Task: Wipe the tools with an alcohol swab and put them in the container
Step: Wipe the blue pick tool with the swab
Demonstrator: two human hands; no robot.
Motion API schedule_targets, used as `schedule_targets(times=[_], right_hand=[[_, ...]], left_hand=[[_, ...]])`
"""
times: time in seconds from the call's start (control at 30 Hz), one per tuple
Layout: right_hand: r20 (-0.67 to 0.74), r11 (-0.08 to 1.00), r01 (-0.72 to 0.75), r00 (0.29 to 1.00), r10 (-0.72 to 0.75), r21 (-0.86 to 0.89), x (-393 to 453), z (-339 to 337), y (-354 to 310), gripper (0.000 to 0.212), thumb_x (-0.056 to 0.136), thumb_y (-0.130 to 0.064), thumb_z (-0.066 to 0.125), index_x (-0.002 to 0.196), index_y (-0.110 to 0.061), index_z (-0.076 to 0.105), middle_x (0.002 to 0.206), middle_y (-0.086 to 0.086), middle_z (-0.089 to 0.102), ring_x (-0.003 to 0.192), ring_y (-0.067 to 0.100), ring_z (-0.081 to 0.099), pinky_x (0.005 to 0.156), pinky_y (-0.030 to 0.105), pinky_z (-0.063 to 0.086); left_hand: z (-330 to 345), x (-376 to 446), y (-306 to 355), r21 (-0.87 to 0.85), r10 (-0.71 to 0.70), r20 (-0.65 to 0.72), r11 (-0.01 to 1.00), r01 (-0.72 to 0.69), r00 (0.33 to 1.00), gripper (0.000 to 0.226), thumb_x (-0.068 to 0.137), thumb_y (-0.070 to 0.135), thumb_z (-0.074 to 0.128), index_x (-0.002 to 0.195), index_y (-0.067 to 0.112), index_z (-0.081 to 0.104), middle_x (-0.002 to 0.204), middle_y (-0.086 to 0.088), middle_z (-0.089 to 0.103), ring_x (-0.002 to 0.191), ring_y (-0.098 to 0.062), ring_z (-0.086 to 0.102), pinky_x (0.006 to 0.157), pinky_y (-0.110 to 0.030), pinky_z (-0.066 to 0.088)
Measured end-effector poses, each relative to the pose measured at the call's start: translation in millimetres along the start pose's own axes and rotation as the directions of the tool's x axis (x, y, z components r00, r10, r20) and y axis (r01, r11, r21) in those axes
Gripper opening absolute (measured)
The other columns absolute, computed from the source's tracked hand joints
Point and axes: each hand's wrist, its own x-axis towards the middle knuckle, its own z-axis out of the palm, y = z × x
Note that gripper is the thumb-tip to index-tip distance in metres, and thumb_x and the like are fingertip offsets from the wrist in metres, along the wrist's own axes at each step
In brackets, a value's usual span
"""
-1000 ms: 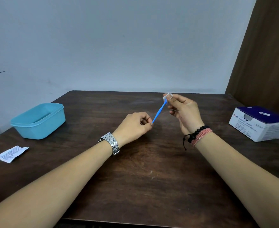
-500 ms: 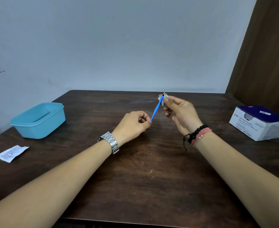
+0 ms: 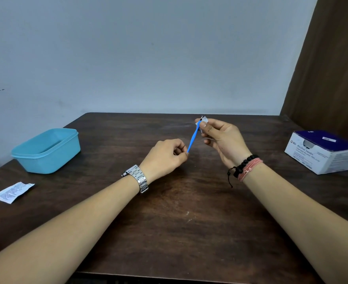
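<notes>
Both hands had barely shifted; the left hand (image 3: pixel 164 155) pinched the blue tool's (image 3: pixel 193 138) lower end above the table (image 3: pixel 179 222); the right hand (image 3: pixel 222 140) clamped the swab (image 3: pixel 203 120) round its hidden tip; the box (image 3: pixel 322 152) read "BD Alcohol Swabs"; the teal container (image 3: pixel 46 150) sat left.

Matt dark wood table (image 3: pixel 189 222), smooth turquoise plastic container (image 3: pixel 46 158), seemingly plastic blue tool (image 3: pixel 193 140), cardboard box (image 3: pixel 322 158)

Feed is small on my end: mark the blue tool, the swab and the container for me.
blue tool (image 3: pixel 193 138), head view, middle of its shaft.
swab (image 3: pixel 205 119), head view, white corner above the fingers.
container (image 3: pixel 52 158), head view, near outer wall.
</notes>
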Motion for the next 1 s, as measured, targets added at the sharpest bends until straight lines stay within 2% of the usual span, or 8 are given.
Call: schedule_targets(times=[0.27, 0.4, 0.57, 0.77, 1.0], right_hand=[[-0.071, 0.997, 0.052, 0.996, -0.057, -0.064, 0.1, 1.5, -1.8, 0.010, 0.090, -0.015, 0.068, 0.090, -0.019, 0.077, 0.080, -0.007, 0.070, 0.068, 0.004, 0.053, 0.062, 0.020, 0.045], [-0.110, 0.997, 0.075, 0.991, -0.079, -0.034, 1.8, -0.6, -5.6, 0.008, 0.089, -0.015, 0.069, 0.088, -0.018, 0.077, 0.080, -0.005, 0.069, 0.066, 0.005, 0.053, 0.061, 0.021, 0.045], [-0.145, 0.993, 0.080, 0.987, -0.066, 0.091, 4.5, -5.6, -11.2, 0.008, 0.091, -0.015, 0.067, 0.090, -0.017, 0.075, 0.077, -0.007, 0.069, 0.066, 0.005, 0.052, 0.058, 0.018, 0.044], [-0.093, 0.995, 0.051, 0.995, -0.043, 0.087, 2.7, -3.8, -6.1, 0.013, 0.094, -0.009, 0.062, 0.101, -0.019, 0.066, 0.081, 0.000, 0.071, 0.063, 0.006, 0.056, 0.055, 0.017, 0.046], [-0.008, 0.998, 0.054, 0.999, -0.054, 0.042, -2.7, 6.5, -0.1, 0.012, 0.095, -0.005, 0.060, 0.091, -0.015, 0.064, 0.080, 0.005, 0.069, 0.061, 0.009, 0.057, 0.054, 0.018, 0.048]], left_hand=[[-0.5, 0.5, -0.9, 0.076, 0.013, -0.026, 0.997, -0.011, 1.000, 0.008, 0.088, 0.027, 0.064, 0.081, 0.030, 0.061, 0.073, 0.013, 0.063, 0.068, -0.007, 0.059, 0.074, -0.034, 0.053], [-0.9, 0.2, -1.8, 0.087, 0.006, -0.028, 0.996, -0.004, 1.000, 0.006, 0.088, 0.028, 0.064, 0.082, 0.030, 0.062, 0.073, 0.014, 0.063, 0.069, -0.007, 0.059, 0.075, -0.034, 0.053], [-1.1, 0.1, -5.9, 0.134, -0.018, -0.030, 0.991, 0.022, 0.999, 0.007, 0.086, 0.029, 0.063, 0.081, 0.031, 0.061, 0.073, 0.015, 0.062, 0.072, -0.011, 0.059, 0.078, -0.036, 0.054], [-15.0, -0.3, -12.1, 0.179, -0.079, -0.095, 0.979, 0.095, 0.992, 0.009, 0.083, 0.033, 0.063, 0.075, 0.034, 0.059, 0.076, 0.014, 0.064, 0.075, -0.013, 0.063, 0.077, -0.039, 0.056], [-75.5, -25.1, -35.2, 0.098, -0.206, -0.233, 0.967, 0.234, 0.950, 0.009, 0.079, 0.034, 0.065, 0.073, 0.028, 0.064, 0.068, 0.009, 0.070, 0.070, -0.013, 0.070, 0.074, -0.039, 0.058]])
